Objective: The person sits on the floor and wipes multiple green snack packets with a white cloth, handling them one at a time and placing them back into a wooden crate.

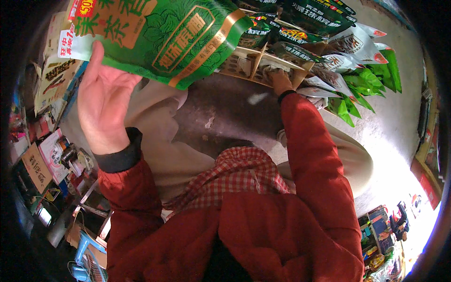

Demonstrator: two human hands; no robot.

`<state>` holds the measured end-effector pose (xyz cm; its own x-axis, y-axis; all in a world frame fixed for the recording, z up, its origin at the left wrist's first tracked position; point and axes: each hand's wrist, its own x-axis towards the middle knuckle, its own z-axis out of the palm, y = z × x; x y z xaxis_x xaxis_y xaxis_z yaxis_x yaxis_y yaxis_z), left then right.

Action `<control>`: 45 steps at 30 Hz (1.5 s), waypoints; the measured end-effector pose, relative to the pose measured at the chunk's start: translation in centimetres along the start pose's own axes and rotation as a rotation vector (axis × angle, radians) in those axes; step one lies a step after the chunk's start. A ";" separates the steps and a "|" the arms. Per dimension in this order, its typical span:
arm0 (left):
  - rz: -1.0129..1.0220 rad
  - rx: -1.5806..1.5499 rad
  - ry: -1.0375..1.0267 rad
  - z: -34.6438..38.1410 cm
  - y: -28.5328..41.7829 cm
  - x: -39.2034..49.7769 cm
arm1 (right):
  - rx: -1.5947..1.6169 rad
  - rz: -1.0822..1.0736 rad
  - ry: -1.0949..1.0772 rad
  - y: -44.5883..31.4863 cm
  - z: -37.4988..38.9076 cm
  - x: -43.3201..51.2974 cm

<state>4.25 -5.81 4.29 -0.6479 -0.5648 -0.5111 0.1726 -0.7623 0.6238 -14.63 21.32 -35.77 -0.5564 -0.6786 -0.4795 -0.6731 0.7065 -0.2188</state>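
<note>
My left hand (107,95) is raised at the upper left, its thumb in front of the near edge of a large green foil packet (155,38) and its fingers behind it. Printed writing and a gold band cover the packet. At the upper right my right hand (280,79) reaches into a compartment of a divided wooden rack (262,60), on a crumpled pale cloth (276,67). The fingertips are partly hidden in the cloth. Dark green packets (310,19) stand in the compartments beyond that hand.
White-and-green packets (338,81) line the rack's right side. Cartons (37,167) and small goods crowd the left edge, with a blue fan (88,259) at the lower left. More goods (382,232) lie at the lower right. My knees flank a dark surface (229,112).
</note>
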 end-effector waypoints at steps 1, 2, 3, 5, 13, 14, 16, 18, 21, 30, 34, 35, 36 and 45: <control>0.018 0.024 0.063 0.1 0.0 0.0 | 0.034 -0.013 0.001 0.2 -0.1 0.1; 0.037 0.048 0.126 0.1 0.0 0.0 | 0.054 0.027 -0.019 0.0 -0.1 0.2; 0.046 0.070 0.180 0.1 0.0 0.0 | 0.072 0.053 0.000 -0.1 -0.2 0.2; 0.049 0.101 0.204 -0.1 0.1 0.0 | 0.067 0.052 -0.013 -0.3 -0.7 0.4; 0.030 0.008 -0.053 -0.7 -0.1 0.0 | 0.334 -0.006 0.052 -3.4 -2.0 2.0; 0.017 -0.023 -0.072 -0.7 -0.2 0.0 | 0.391 0.052 0.050 -4.5 -1.9 2.7; 0.020 0.015 -0.046 -0.5 -0.4 0.1 | 0.660 0.228 0.137 -5.0 -1.3 2.1; 0.024 0.027 -0.024 -0.3 -0.4 0.2 | 0.648 0.131 0.181 -4.9 -1.0 1.7; 0.023 0.016 0.010 -0.2 -0.6 0.2 | 0.110 -0.184 0.187 -3.6 -1.3 0.9; 0.049 0.064 0.143 0.2 -0.4 0.6 | -0.165 0.045 0.003 -2.1 -4.7 -1.2; 0.096 0.069 0.169 1.1 -1.3 0.3 | -0.047 0.086 0.011 -2.4 -5.4 -0.9; 0.118 0.076 0.145 1.3 -1.4 0.2 | -0.052 0.090 0.013 -2.6 -5.8 -1.0; 0.107 0.083 0.174 1.4 -1.6 0.3 | -0.021 0.076 -0.079 -2.7 -6.4 -1.1; 0.276 0.219 -0.175 0.9 -5.6 1.3 | -0.009 -0.413 -0.236 -5.6 -5.6 -9.2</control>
<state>1.71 -1.97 0.65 -0.7193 -0.6622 -0.2100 0.2075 -0.4934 0.8447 -8.52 22.46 -25.36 -0.1158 -0.8376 -0.5338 -0.8194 0.3844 -0.4253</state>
